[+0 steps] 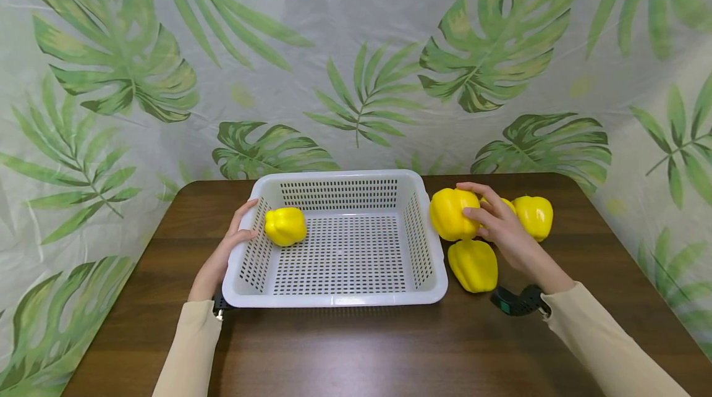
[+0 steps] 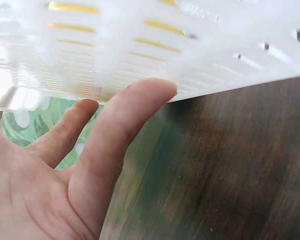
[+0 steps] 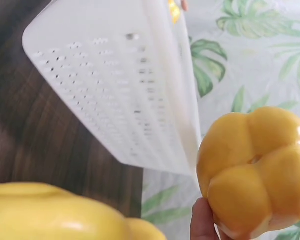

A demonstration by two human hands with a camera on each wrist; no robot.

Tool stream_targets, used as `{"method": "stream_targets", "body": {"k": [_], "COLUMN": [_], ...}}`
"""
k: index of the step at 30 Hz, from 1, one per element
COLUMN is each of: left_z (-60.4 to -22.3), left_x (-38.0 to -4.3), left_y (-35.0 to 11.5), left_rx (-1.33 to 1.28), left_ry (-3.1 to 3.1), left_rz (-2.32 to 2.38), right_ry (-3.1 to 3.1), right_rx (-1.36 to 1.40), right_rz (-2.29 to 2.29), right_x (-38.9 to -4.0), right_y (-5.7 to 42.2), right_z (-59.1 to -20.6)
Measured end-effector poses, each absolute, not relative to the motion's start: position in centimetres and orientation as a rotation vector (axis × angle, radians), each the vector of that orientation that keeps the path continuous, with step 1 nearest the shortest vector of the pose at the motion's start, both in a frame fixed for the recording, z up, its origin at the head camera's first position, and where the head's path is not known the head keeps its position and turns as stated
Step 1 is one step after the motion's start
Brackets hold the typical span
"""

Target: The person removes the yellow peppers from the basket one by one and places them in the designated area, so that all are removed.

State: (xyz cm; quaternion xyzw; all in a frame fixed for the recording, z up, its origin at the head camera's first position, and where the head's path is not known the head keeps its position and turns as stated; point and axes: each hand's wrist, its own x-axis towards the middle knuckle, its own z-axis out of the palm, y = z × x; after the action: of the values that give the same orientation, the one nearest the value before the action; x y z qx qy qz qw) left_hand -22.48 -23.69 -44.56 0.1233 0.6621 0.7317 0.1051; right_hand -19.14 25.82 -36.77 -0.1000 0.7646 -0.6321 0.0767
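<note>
A white plastic basket [image 1: 340, 300] with slotted walls stands on the table. One yellow bell pepper [image 1: 285, 227] lies inside it by the left wall. My left hand [image 1: 225, 255] touches the basket's left side, with thumb and fingers spread against it. In the left wrist view the thumb [image 2: 120, 125] rests against the slotted wall. Just beyond the right rim, my right hand [image 1: 503, 227] grips another yellow bell pepper [image 1: 452, 214] between thumb and fingers. The right wrist view shows this pepper's lobed end [image 3: 255, 170] beside the basket wall [image 3: 110, 85].
On the table right of the basket lie a yellow bell pepper [image 1: 473, 266] below the held one and another [image 1: 532, 217] farther right. Part of one more pepper [image 1: 508, 204] shows behind my right hand. A leaf-patterned cloth [image 1: 367, 26] hangs behind the brown table [image 1: 356, 354].
</note>
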Motion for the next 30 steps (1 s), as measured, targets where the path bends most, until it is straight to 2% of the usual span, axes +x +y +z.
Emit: {"method": "stream_targets", "body": {"k": [30], "left_z": [-44.5], "left_x": [-22.3], "left_y": [-23.7], "left_rx": [0.345], "left_ry": [1.942], "left_rz": [2.171], "right_ry": [2.298], "right_rx": [-0.327], "right_rz": [-1.983], "right_x": [-17.0], "right_y": [30.6], "right_z": [-38.9]}}
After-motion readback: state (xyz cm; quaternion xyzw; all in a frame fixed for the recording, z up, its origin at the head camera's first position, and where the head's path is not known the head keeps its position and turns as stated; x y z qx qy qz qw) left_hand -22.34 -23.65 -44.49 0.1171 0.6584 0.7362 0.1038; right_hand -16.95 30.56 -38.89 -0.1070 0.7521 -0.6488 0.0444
